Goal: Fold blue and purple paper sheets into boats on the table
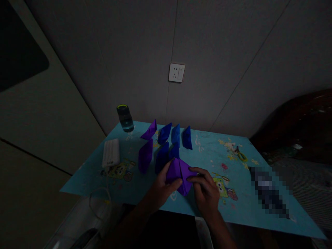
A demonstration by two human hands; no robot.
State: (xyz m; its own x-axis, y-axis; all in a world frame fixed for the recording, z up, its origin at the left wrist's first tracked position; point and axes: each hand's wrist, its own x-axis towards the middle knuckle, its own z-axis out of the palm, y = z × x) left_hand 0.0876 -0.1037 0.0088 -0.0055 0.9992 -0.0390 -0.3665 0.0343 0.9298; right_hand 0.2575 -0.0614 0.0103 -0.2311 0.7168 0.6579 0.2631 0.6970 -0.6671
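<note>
A folded purple paper (183,174) with a centre crease is held above the front of the blue table (202,157). My left hand (163,186) grips its left side, thumb on the front face. On its right side, the fingers of my right hand (206,189) pinch the edge. Just behind stand folded paper boats in two rows: a purple one (150,131), a dark blue one (165,133), a lighter blue one (175,134) and another dark blue one (187,137) at the back, with a purple one (145,156) and blue ones (162,156) nearer.
A dark bottle (125,118) stands at the back left. The white power bank (111,153) with a cable (107,186) lies at the left. On the right is a pixelated dark object (268,192). A wall socket (176,73) is behind the table.
</note>
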